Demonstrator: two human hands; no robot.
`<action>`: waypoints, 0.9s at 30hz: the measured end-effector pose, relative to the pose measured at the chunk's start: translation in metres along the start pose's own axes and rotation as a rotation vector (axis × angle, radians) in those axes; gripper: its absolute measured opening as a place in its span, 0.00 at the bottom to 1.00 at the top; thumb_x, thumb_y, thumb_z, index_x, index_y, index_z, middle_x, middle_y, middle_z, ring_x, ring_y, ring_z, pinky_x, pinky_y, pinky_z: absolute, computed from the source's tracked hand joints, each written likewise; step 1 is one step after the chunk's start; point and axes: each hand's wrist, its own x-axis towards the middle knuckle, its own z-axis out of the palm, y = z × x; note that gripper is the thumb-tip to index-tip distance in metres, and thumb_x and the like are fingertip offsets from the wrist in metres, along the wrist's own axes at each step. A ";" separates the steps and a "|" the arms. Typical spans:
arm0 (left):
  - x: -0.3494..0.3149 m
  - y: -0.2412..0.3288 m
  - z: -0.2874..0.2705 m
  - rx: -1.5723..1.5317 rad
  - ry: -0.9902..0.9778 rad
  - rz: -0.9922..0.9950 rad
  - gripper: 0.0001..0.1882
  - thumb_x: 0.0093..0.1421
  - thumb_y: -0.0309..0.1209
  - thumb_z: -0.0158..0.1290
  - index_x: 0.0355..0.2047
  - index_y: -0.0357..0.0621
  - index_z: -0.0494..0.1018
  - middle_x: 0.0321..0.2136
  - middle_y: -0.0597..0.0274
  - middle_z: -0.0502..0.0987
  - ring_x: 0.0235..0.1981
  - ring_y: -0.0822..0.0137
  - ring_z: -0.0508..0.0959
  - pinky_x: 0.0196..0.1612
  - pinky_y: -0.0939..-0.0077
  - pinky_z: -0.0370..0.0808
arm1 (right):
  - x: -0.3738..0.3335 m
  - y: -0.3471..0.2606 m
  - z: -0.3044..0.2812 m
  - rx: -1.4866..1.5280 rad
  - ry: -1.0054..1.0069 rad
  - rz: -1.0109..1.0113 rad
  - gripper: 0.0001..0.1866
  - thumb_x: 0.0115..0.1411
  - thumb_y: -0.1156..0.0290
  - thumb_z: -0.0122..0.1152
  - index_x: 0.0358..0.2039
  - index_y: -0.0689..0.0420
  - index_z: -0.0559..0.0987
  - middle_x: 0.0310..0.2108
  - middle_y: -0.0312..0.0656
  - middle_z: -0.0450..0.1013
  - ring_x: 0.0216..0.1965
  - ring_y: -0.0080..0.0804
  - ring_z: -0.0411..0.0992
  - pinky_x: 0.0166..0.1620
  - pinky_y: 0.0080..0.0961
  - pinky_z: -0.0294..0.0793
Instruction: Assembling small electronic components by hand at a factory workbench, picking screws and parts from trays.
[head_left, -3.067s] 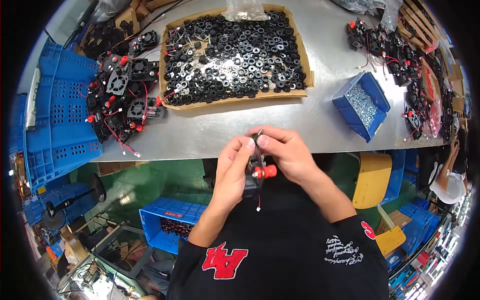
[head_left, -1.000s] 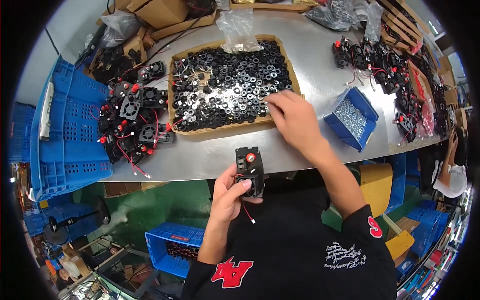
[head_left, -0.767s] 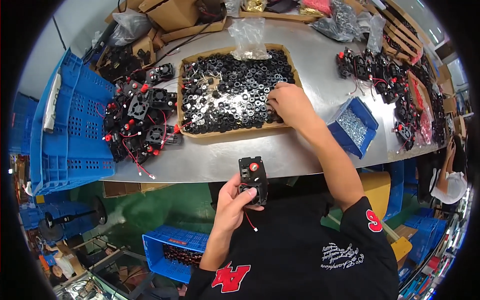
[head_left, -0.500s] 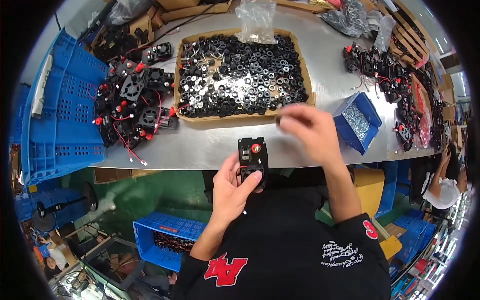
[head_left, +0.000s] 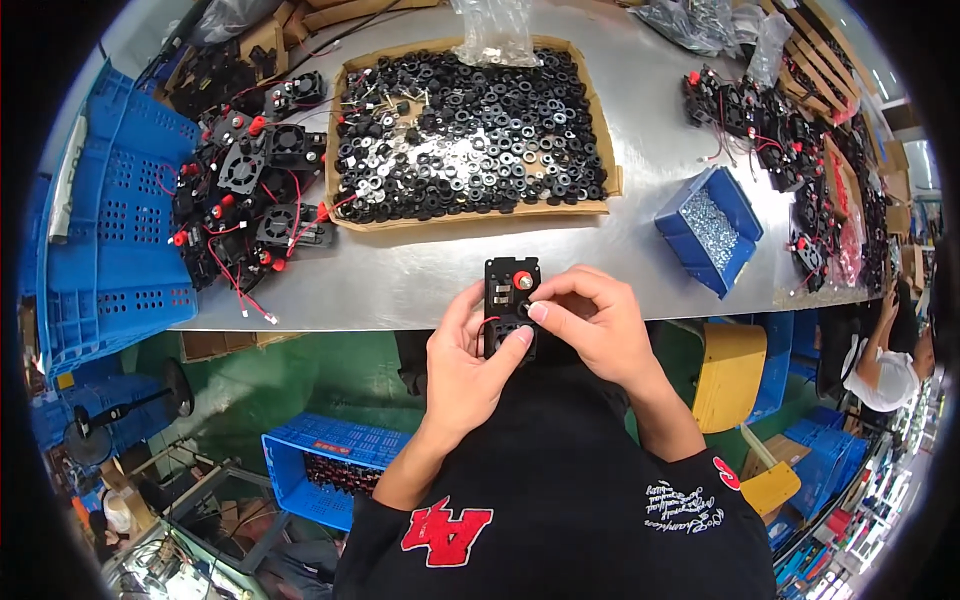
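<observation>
My left hand (head_left: 466,350) is closed around a black plastic module (head_left: 503,292) just past the table's front edge. The module carries a red knob-like part with a metal centre near its top and small metal contacts beside it. The left thumb presses on its lower part. My right hand (head_left: 592,325) reaches the module's right side, thumb and forefinger pinched on a small dark round part (head_left: 525,309) against the module's face. The fingertips hide most of that part.
A shallow cardboard tray (head_left: 480,215) of black rings and rollers lies ahead, with a plastic bag (head_left: 497,35) on it. A blue bin (head_left: 690,252) of small screws stands right. Fan modules (head_left: 240,170) pile up beside a blue crate (head_left: 115,200) at left; more modules (head_left: 770,145) lie right.
My right hand has come from the tray's near edge down and left to the module. The left hand keeps its hold. The whole view has shifted slightly.
</observation>
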 end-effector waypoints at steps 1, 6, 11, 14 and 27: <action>0.001 -0.002 -0.001 -0.025 -0.002 -0.019 0.32 0.59 0.17 0.55 0.61 0.26 0.55 0.44 0.53 0.77 0.41 0.74 0.78 0.43 0.80 0.77 | 0.003 0.001 0.001 0.006 -0.007 -0.005 0.08 0.59 0.77 0.63 0.38 0.65 0.79 0.34 0.36 0.75 0.35 0.18 0.72 0.39 0.18 0.72; 0.002 -0.006 -0.014 -0.076 0.043 -0.109 0.30 0.60 0.20 0.55 0.61 0.30 0.57 0.39 0.58 0.78 0.35 0.75 0.79 0.34 0.80 0.81 | 0.067 -0.017 0.001 -0.237 0.127 -0.271 0.08 0.59 0.70 0.62 0.34 0.63 0.81 0.31 0.40 0.76 0.32 0.25 0.74 0.38 0.22 0.73; 0.001 0.004 -0.014 -0.057 0.085 -0.085 0.24 0.60 0.23 0.55 0.57 0.33 0.65 0.36 0.60 0.80 0.31 0.73 0.81 0.29 0.77 0.83 | 0.178 0.003 0.011 -0.785 0.173 -0.502 0.09 0.53 0.69 0.60 0.30 0.60 0.82 0.29 0.49 0.77 0.33 0.47 0.76 0.39 0.39 0.75; -0.005 0.010 -0.013 -0.071 0.118 -0.085 0.23 0.60 0.23 0.54 0.56 0.33 0.66 0.36 0.59 0.80 0.32 0.72 0.82 0.29 0.77 0.83 | 0.201 0.001 0.022 -0.946 0.137 -0.295 0.08 0.50 0.69 0.60 0.27 0.59 0.82 0.28 0.51 0.77 0.34 0.51 0.76 0.40 0.43 0.76; 0.003 0.006 -0.017 -0.044 0.092 -0.100 0.24 0.61 0.25 0.54 0.57 0.31 0.64 0.36 0.56 0.80 0.30 0.70 0.82 0.27 0.77 0.83 | 0.189 -0.003 -0.003 -0.835 0.268 -0.558 0.09 0.51 0.68 0.61 0.24 0.62 0.79 0.23 0.52 0.76 0.27 0.46 0.77 0.34 0.38 0.76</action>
